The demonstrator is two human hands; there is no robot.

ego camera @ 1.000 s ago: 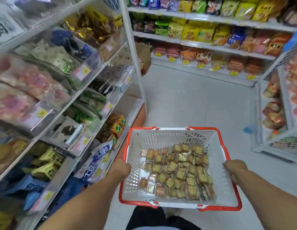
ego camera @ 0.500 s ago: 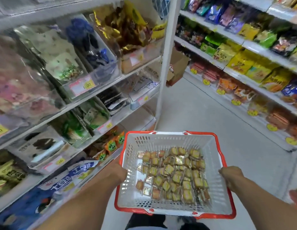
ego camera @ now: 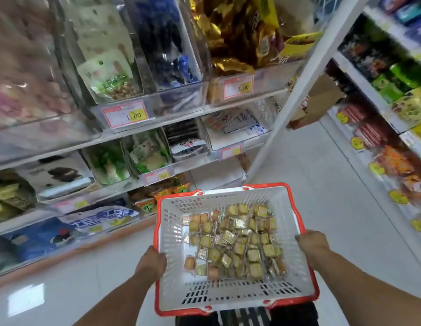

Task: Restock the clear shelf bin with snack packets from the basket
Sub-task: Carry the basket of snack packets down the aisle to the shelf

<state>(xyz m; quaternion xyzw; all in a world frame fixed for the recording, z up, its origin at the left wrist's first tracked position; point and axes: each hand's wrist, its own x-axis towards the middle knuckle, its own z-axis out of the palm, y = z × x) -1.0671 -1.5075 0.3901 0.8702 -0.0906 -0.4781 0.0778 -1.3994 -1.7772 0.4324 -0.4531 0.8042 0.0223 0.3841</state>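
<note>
This is a shop — a small food store with snacks all around. White shelves (ego camera: 157, 128) on the left hold clear bins (ego camera: 181, 100) full of snack bags, and each bin has a price tag (ego camera: 125, 116) stuck on the front, one marked 1.00. Across the aisle, more shelves (ego camera: 369, 88) carry rows of bright packets with round yellow price stickers (ego camera: 357, 142). The floor (ego camera: 322, 184) is pale and shiny. A red and white shopping basket (ego camera: 284, 208) — the kind shops use — holds many small snack packets (ego camera: 235, 243).
</note>
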